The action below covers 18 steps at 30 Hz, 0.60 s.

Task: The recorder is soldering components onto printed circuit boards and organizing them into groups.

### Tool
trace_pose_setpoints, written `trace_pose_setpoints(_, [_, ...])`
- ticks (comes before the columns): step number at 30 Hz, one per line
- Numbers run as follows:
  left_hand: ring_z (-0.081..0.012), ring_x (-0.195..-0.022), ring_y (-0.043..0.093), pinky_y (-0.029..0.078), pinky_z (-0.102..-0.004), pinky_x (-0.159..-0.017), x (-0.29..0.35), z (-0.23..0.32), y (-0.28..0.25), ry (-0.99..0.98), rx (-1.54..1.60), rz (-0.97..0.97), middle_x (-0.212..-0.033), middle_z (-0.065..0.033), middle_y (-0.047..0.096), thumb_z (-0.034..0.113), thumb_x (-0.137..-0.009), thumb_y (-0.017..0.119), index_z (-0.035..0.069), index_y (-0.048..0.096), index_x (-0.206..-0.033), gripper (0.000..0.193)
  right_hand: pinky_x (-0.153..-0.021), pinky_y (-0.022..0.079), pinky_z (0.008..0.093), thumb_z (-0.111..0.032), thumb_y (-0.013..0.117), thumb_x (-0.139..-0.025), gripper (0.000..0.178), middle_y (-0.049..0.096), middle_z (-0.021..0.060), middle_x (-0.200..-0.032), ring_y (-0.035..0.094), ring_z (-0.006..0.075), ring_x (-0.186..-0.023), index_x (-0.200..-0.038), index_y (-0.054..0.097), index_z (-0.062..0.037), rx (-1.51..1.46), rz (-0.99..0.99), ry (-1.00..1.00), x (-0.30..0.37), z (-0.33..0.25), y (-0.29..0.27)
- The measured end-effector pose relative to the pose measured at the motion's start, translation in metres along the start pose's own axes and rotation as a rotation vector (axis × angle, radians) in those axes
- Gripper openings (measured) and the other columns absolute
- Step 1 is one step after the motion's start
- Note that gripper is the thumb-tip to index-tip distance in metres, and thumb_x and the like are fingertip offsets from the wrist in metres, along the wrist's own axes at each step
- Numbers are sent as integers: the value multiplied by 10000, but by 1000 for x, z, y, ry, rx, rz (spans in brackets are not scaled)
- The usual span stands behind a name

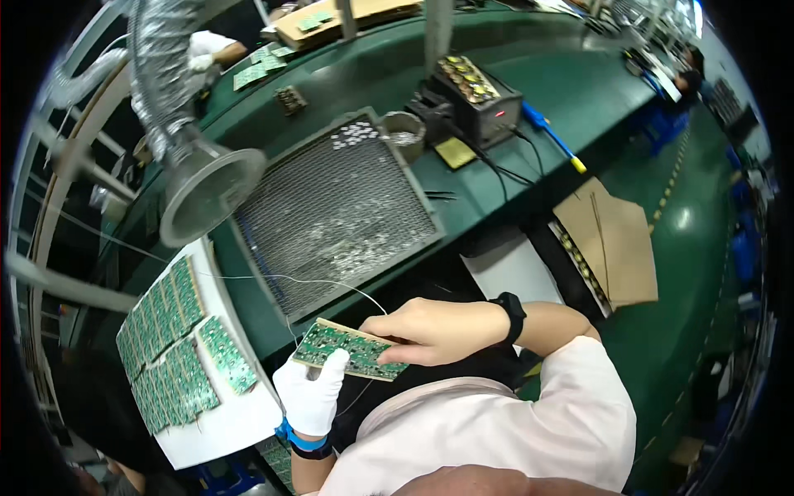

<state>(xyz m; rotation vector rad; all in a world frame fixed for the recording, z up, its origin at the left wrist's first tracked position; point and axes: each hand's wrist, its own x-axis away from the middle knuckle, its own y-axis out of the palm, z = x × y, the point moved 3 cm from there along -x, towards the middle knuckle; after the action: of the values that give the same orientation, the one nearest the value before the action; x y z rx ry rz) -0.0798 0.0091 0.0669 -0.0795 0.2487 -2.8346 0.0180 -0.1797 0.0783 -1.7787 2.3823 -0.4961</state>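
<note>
While the gloved left hand (312, 395) grips the near-left edge of a green circuit board (351, 349) at lower centre, the bare right hand (430, 331) pinches its right end, fingers closed on it. More green boards (169, 343) lie on a white tray (236, 426) at lower left; metal grille (335, 211) above.

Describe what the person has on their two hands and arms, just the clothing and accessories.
The left hand wears a white fabric glove with a blue wrist strap. The right hand is bare, with a black wristband at the wrist. Pale pink short sleeves cover the upper arms.
</note>
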Motion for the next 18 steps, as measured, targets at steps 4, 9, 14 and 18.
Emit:
trace_pose_setpoints(4, [-102, -702, 559, 461, -274, -599, -13, -19, 22, 82, -81, -37, -883, -67, 697, 268, -872, 793, -57, 673, -1074, 400, -845, 519, 278, -156, 685, -931, 369, 669, 91, -1086, 656, 181, -964, -1244, 558, -6, 75, 523, -205, 73, 33, -16])
trace_pose_setpoints(9, [-134, -664, 527, 440, -283, -597, -31, -20, 10, 201, -138, 243, -779, -68, 602, 381, -952, 678, -96, 607, -1099, 504, -923, 484, 279, -115, 679, -929, 360, 663, 79, -1139, 626, 137, -1037, -1260, 560, -37, -331, 1775, 103, 240, 151, -28])
trace_pose_setpoints(14, [-170, -735, 501, 425, -334, -633, -50, -25, -33, 725, -947, 27, -863, -110, 540, 151, -1007, 588, -49, 545, -1271, 334, -881, 518, 355, -258, 785, -815, 612, 677, 169, -1094, 656, 251, -1001, -1267, 530, 66, -244, 1696, 1390, 354, 343, 81])
trace_pose_setpoints(18, [-177, -708, 464, 428, -346, -631, -59, -35, -55, 363, -738, 241, -844, -125, 512, 180, -1036, 549, -46, 556, -1237, 303, -988, 494, 425, -288, 801, -771, 651, 637, 302, -1213, 616, 414, -1158, -1228, 561, 107, -636, 1159, 1453, 332, 457, 199])
